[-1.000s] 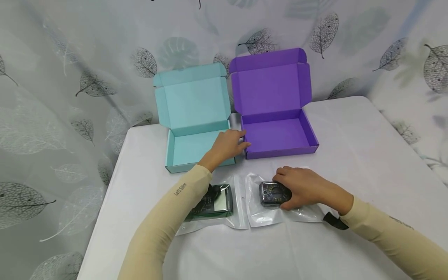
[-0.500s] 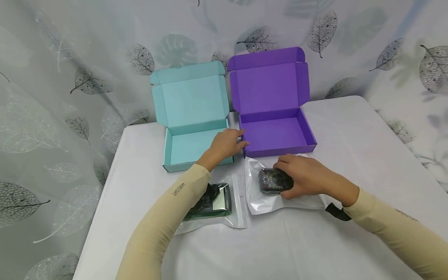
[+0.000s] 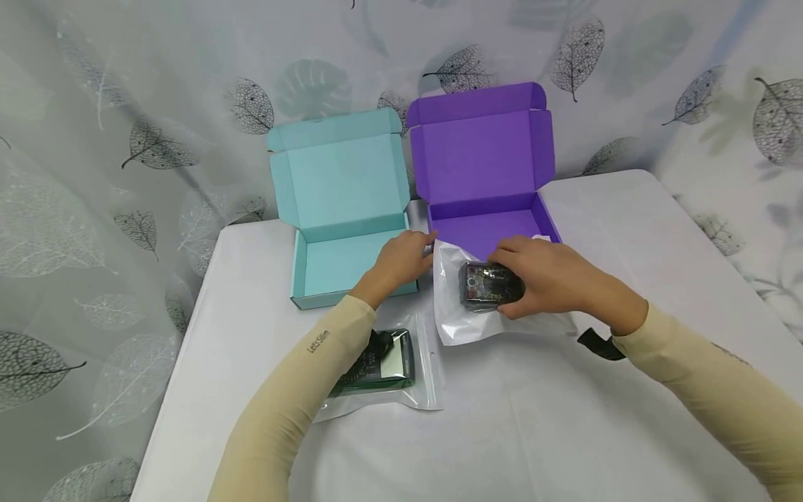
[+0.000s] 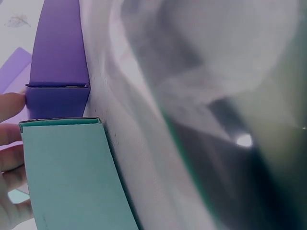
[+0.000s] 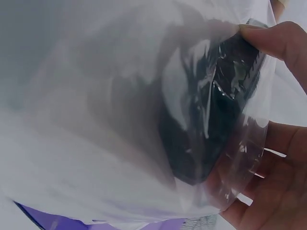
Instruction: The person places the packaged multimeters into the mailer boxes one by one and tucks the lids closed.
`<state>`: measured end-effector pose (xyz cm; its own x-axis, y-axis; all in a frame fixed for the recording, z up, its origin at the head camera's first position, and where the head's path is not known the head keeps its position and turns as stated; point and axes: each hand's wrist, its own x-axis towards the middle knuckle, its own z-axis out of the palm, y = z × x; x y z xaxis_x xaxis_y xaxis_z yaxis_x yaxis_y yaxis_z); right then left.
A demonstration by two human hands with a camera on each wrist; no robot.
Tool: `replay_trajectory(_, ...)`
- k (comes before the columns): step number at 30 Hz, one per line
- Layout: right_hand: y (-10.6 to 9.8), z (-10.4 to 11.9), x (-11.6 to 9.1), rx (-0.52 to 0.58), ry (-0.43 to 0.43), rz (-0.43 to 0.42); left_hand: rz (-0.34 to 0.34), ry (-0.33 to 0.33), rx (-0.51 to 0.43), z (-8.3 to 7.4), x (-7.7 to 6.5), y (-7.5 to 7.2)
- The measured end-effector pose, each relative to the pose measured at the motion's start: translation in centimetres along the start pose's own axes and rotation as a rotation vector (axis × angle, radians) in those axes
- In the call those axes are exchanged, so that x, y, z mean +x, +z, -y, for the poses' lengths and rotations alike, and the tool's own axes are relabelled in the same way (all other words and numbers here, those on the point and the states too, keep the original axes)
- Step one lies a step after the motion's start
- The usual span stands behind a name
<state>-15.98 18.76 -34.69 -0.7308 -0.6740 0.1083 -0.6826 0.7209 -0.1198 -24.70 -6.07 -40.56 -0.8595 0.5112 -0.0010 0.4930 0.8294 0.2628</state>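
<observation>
My right hand (image 3: pixel 552 279) grips a black multimeter (image 3: pixel 486 284) through its clear zip bag (image 3: pixel 461 328), lifted over the front wall of the purple box (image 3: pixel 508 219). In the right wrist view, thumb and fingers hold opposite sides of the dark multimeter (image 5: pixel 206 115) through the plastic. My left hand (image 3: pixel 401 259) reaches across the teal box (image 3: pixel 339 261), fingertips at the left edge of the purple box. In the left wrist view, one fingertip (image 4: pixel 12 105) touches the purple corner. Under the left forearm lies a second bagged multimeter (image 3: pixel 395 359), partly hidden.
Both boxes stand side by side at the back of the white-covered table (image 3: pixel 502 432), lids raised. A leaf-patterned curtain (image 3: pixel 351 63) hangs behind them. A black strap (image 3: pixel 600 344) sticks out by the right wrist.
The right hand has raised the bagged multimeter from the table and moved it away from me, to the purple box's front wall. The left hand has stayed nearly still.
</observation>
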Motion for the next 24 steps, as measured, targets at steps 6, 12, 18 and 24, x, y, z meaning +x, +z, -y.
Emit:
replay_trajectory(6, -1.2, -0.7, 1.4, 0.004, 0.032, 0.011, -0.028, 0.004, 0.005, 0.2, 0.0, 0.2)
replay_trajectory(12, -2.0, -2.0, 2.8, 0.021, 0.057, 0.024, -0.029, -0.009, 0.015, 0.2, -0.1, 0.1)
replay_trajectory(18, -2.5, -3.4, 4.1, 0.030, 0.107, 0.076, -0.029, -0.013, 0.011, 0.1, -0.1, 0.0)
replay_trajectory(24, -2.5, -4.9, 5.0, 0.047, 0.144, 0.117, 0.004, -0.023, 0.036, -0.1, 0.1, 0.1)
